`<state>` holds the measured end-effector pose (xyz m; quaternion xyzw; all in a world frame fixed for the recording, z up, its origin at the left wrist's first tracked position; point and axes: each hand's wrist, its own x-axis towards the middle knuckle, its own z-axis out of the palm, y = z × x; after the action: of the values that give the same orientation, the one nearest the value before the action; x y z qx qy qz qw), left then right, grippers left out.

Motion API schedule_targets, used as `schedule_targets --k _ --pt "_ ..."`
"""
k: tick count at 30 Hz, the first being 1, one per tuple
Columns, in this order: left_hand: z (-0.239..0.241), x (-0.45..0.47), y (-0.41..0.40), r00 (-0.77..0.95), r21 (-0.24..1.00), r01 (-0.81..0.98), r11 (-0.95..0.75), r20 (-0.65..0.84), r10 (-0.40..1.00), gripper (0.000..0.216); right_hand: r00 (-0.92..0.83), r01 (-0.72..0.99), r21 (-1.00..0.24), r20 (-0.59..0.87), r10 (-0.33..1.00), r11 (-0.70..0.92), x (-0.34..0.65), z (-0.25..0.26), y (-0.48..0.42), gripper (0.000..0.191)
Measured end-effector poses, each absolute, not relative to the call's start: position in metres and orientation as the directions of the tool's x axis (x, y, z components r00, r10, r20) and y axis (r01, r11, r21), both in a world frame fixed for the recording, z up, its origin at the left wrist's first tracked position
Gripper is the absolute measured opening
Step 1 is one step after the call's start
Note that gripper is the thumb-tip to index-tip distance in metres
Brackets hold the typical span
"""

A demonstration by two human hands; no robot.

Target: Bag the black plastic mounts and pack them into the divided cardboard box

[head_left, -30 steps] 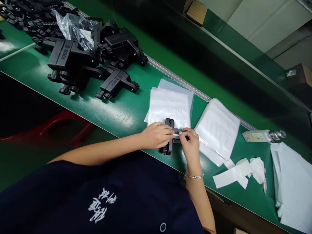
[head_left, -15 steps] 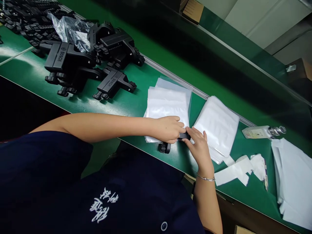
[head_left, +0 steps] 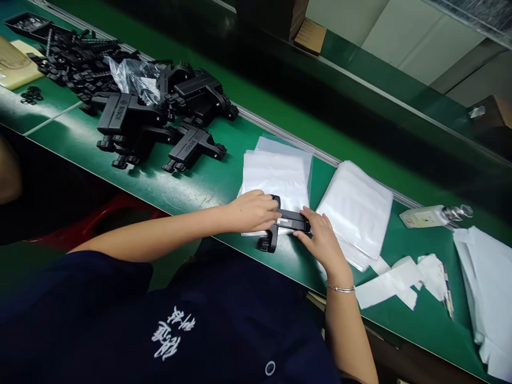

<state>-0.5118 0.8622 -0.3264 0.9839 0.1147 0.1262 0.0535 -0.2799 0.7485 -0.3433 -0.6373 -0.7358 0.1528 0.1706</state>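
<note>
A black plastic bracket (head_left: 285, 223) lies on the near edge of a stack of clear plastic bags (head_left: 276, 178) on the green bench (head_left: 208, 184). My left hand (head_left: 254, 210) rests on the bracket's left side with its fingers curled over it. From the right, my right hand (head_left: 322, 240) presses its fingertips against the bracket's other end. A thin bangle sits on the right wrist. Both hands keep the part down on the bags.
A second stack of bags (head_left: 358, 210) lies to the right. A pile of black brackets (head_left: 160, 120) and a crumpled clear bag (head_left: 138, 80) sit at the left. Farther right are a small bottle (head_left: 434, 216), white paper strips (head_left: 404, 280) and white sheets (head_left: 490, 288).
My left elbow has swung back toward my body and the hand has shifted left, so more of the bracket shows. The right hand stays on its right end. The view has shifted slightly.
</note>
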Motion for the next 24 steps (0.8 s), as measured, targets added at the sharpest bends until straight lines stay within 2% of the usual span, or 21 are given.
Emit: schedule_targets --k 2,5,8,12,14,16,17,20,24 --pt "-0.331 -0.519 0.864 0.872 0.275 0.344 -0.898 0.261 0.414 0.03 -0.182 0.86 -0.468 0.092 0.979 0.204 -0.283 -0.345 0.748 0.05" --pt "-0.34 -0.534 0.863 0.681 0.514 0.506 -0.693 0.255 0.686 0.034 -0.195 0.849 -0.451 0.217 0.956 0.276 -0.289 -0.34 0.739 0.048" --pt "-0.352 -0.537 0.853 0.581 0.603 0.566 -0.562 0.192 0.791 0.033 -0.102 0.887 -0.373 0.416 0.904 0.272 -0.294 -0.328 0.722 0.046" --pt "-0.376 -0.509 0.822 0.738 0.507 0.512 -0.693 0.154 0.657 0.03 0.032 0.941 -0.288 0.596 0.802 0.177 -0.295 -0.312 0.705 0.047" --pt "-0.388 -0.491 0.81 0.803 0.418 0.47 -0.778 0.165 0.573 0.044 0.093 0.95 -0.291 0.615 0.783 0.115 -0.294 -0.306 0.702 0.046" --pt "-0.397 -0.48 0.805 0.849 0.321 0.436 -0.841 0.162 0.502 0.053 0.204 0.929 -0.368 0.616 0.761 0.048 -0.293 -0.3 0.701 0.045" --pt "-0.399 -0.479 0.806 0.869 0.283 0.419 -0.863 0.152 0.472 0.047 0.278 0.901 -0.434 0.599 0.751 0.013 -0.292 -0.297 0.7 0.044" --pt "-0.394 -0.487 0.815 0.928 0.184 0.34 -0.922 0.091 0.36 0.026 0.485 0.758 -0.646 0.462 0.743 -0.092 -0.288 -0.289 0.696 0.038" --pt "-0.375 -0.505 0.825 0.967 0.068 0.254 -0.965 -0.029 0.253 0.032 0.616 0.596 -0.78 0.294 0.731 -0.189 -0.284 -0.282 0.692 0.035"
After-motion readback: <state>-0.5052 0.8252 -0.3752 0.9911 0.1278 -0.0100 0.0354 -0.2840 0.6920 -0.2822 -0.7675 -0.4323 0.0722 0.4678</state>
